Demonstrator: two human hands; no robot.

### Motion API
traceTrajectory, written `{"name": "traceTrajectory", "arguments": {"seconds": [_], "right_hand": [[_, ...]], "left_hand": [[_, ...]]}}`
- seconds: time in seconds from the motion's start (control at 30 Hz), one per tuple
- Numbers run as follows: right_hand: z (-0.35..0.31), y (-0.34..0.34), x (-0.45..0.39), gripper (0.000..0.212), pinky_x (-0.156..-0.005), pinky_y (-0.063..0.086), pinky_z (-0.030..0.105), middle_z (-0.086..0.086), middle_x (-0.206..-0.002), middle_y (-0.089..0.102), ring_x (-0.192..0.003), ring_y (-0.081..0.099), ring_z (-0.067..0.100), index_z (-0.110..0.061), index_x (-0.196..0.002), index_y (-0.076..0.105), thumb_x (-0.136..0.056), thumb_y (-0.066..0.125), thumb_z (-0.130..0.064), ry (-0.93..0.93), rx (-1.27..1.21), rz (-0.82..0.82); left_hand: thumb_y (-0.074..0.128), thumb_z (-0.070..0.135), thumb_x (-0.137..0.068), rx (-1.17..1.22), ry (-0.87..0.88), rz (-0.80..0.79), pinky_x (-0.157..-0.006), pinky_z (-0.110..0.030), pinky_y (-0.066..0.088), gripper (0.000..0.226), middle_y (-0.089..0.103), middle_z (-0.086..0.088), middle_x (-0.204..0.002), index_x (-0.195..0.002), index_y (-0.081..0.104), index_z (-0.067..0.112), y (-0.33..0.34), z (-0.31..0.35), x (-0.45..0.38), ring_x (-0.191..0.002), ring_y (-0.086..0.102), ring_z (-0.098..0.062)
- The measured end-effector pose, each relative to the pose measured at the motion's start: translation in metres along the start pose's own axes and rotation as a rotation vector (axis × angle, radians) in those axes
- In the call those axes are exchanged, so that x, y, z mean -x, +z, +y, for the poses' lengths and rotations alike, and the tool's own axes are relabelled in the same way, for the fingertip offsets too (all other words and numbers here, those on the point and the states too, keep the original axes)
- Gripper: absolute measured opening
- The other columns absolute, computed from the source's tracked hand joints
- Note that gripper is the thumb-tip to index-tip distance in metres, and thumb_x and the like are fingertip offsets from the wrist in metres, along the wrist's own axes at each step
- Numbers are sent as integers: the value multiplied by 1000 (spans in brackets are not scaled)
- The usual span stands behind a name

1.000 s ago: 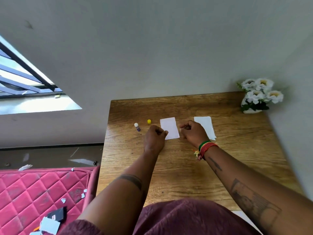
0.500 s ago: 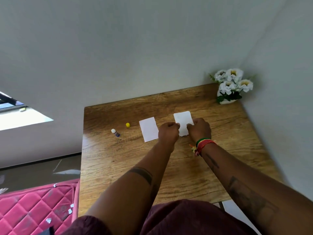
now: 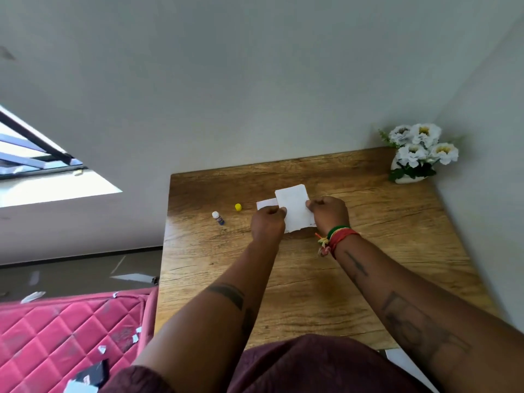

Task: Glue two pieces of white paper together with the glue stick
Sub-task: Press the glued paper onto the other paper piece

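Both hands hold one white paper piece (image 3: 295, 209) above the wooden table (image 3: 368, 251). My left hand (image 3: 268, 225) pinches its left edge and my right hand (image 3: 329, 212) pinches its right edge. The held piece partly overlaps the second white paper (image 3: 265, 203), which lies flat on the table with only its far left corner showing. To the left lies the uncapped glue stick (image 3: 217, 217), blue with a white tip. Its yellow cap (image 3: 238, 207) stands apart between the stick and the papers.
A white vase of white flowers (image 3: 416, 154) stands at the table's far right corner against the walls. A pink quilted mattress (image 3: 56, 336) with paper scraps and a dark object lies on the floor to the left of the table.
Both hands took the right-hand paper and carried it left, so it now overlaps the paper lying in the middle. The camera view shifted as well.
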State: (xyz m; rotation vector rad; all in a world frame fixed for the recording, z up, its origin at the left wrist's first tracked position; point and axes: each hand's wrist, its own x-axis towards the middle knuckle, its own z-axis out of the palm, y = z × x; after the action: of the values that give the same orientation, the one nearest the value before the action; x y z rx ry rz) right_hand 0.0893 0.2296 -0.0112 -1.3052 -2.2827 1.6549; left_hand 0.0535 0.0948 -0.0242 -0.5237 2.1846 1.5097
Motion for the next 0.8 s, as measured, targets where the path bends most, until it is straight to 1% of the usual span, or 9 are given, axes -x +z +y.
{"name": "traceTrajectory", "arguments": {"seconds": [0.07, 0.13, 0.23, 0.33, 0.4, 0.53, 0.6, 0.7, 0.8], "right_hand": [[-7, 15, 5, 15, -89, 57, 40, 7, -106, 76, -94, 69, 27, -13, -98, 79, -91, 70, -22, -37, 47, -50], [-12, 30, 11, 13, -80, 54, 33, 4, -107, 74, -94, 67, 24, -15, -101, 76, -90, 71, -21, -52, 81, -79], [-15, 45, 19, 13, -57, 40, 21, 3, -108, 72, -88, 62, 19, -19, -103, 71, -89, 72, -19, -56, 118, -97], [-11, 49, 19, 20, -52, 34, 17, 3, -115, 71, -88, 58, 16, -20, -111, 67, -92, 69, -15, -105, 188, -117], [-8, 49, 16, 23, -58, 36, 19, 2, -119, 70, -90, 57, 14, -22, -115, 66, -93, 68, -14, -131, 228, -119], [-4, 49, 10, 29, -74, 43, 25, 3, -119, 72, -99, 66, 21, -23, -120, 65, -94, 66, -11, -194, 313, -120], [-1, 49, 8, 35, -76, 48, 27, 4, -119, 72, -103, 67, 24, -24, -126, 65, -94, 66, -10, -228, 339, -132], [4, 50, 5, 43, -91, 56, 37, 7, -125, 70, -113, 65, 27, -25, -136, 62, -96, 63, -9, -300, 403, -155], [9, 54, 1, 45, -99, 53, 41, 11, -132, 64, -118, 62, 30, -28, -141, 58, -99, 58, -12, -374, 527, -180]], "left_hand": [[69, 31, -96, -63, 22, 52, -91, -45, 60, 32, 75, -6, -118, -122, 74, 14, -18, -2, -5, -98, 69, -24], [70, 30, -95, -101, 33, 97, -91, -46, 59, 31, 76, -8, -117, -121, 75, 15, -34, -7, -10, -102, 70, -27], [71, 27, -93, -172, 35, 118, -91, -46, 60, 27, 77, -8, -114, -117, 77, 17, -50, -13, -16, -102, 71, -29], [73, 26, -91, -261, 53, 118, -86, -39, 59, 22, 78, -3, -109, -112, 78, 23, -55, -15, -20, -95, 70, -24], [74, 26, -90, -317, 90, 117, -79, -32, 54, 23, 78, -1, -107, -113, 76, 25, -55, -15, -20, -88, 66, -18], [74, 21, -90, -385, 175, 60, -83, -37, 57, 29, 77, -3, -110, -119, 71, 18, -51, -16, -22, -96, 69, -20], [74, 20, -90, -410, 209, 63, -70, -28, 48, 28, 76, -2, -109, -118, 70, 16, -50, -17, -22, -90, 65, -16], [74, 19, -90, -434, 225, 62, -59, -24, 36, 28, 76, -3, -107, -118, 69, 17, -48, -18, -22, -86, 62, -14], [75, 18, -90, -452, 225, 51, -63, -27, 45, 41, 75, -5, -110, -128, 61, 22, -50, -17, -22, -91, 67, -18]]}}
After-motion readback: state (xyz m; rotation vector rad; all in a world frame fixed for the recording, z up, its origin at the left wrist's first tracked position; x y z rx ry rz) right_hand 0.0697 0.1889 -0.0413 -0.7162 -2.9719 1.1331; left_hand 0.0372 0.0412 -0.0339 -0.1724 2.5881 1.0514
